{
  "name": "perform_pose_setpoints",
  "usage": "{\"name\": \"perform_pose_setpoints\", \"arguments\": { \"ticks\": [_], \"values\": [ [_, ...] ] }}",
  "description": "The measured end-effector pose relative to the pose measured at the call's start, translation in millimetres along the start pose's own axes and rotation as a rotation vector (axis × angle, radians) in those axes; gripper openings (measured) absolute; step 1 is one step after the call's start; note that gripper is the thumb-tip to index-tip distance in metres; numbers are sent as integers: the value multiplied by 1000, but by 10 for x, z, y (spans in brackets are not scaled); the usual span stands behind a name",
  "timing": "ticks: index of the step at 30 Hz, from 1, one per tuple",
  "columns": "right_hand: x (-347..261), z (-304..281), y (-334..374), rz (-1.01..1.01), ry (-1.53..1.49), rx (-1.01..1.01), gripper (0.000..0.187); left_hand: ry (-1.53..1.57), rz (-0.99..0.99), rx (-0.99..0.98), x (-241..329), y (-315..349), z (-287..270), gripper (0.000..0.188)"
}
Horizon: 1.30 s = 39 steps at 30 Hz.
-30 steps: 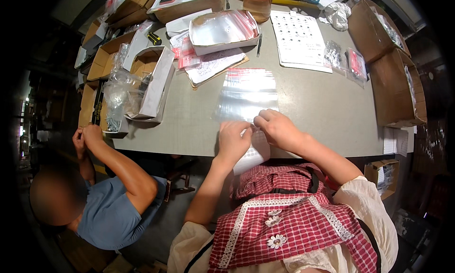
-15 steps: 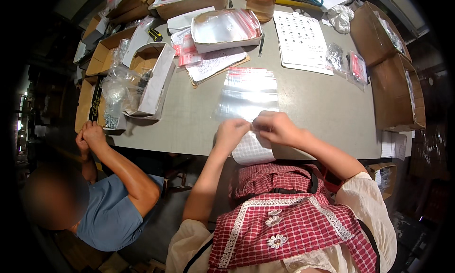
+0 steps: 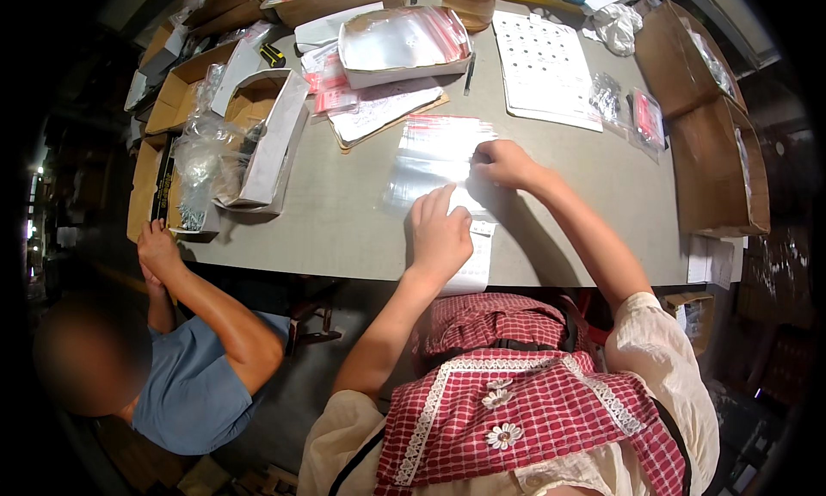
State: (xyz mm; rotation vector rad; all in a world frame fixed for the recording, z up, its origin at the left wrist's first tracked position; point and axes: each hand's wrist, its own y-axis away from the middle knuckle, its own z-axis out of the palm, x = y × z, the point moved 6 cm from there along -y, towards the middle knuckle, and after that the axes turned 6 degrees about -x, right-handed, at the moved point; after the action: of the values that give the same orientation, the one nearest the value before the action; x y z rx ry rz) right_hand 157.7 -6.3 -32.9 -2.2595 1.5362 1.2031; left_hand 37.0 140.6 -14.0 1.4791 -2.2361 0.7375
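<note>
A fanned stack of clear zip-lock bags (image 3: 422, 152) with red top edges lies on the table before me. My left hand (image 3: 440, 238) rests on the stack's near end, fingers stretched out. Above the bags' right side, my right hand (image 3: 506, 165) has its fingertips pinched together; whatever is between them is too small or hidden to name. A white sheet of round stickers (image 3: 471, 272) lies partly beneath my left hand and reaches over the table's near edge.
On the left stand open cardboard boxes (image 3: 275, 165) with plastic bags and small metal parts; a co-worker's hands (image 3: 159, 248) are beside them. A white box of bags (image 3: 366, 73), a pen (image 3: 469, 76) and a printed sheet (image 3: 542, 70) lie further back. Brown cartons (image 3: 718, 165) line the right.
My hands have come apart. The right has moved up and right over the bags; the left has gone from holding the sticker sheet to lying on the stack. The sheet now lies lower.
</note>
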Motion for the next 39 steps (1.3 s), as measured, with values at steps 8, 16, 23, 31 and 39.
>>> {"name": "perform_pose_setpoints", "arguments": {
  "ticks": [8, 16, 23, 31, 39],
  "values": [
    [719, -364, 364, 251, 331, 53, 29, 1, 21, -79, 10, -4, 89, 7],
    [120, -328, 300, 39, -178, 16, 21, 46, 58, -80, 68, -42, 134, 7],
    [239, -237, 252, -30, 361, 297, 17, 87, 51, -38, 30, -29, 91, 5],
    [376, -424, 365, 203, -602, 97, 16, 85, 39, 96, -15, 6, -64, 5],
    [145, -251, 212, -244, -65, 134, 33, 97, 17, 34, -72, 14, 18, 7]
  ]
}}
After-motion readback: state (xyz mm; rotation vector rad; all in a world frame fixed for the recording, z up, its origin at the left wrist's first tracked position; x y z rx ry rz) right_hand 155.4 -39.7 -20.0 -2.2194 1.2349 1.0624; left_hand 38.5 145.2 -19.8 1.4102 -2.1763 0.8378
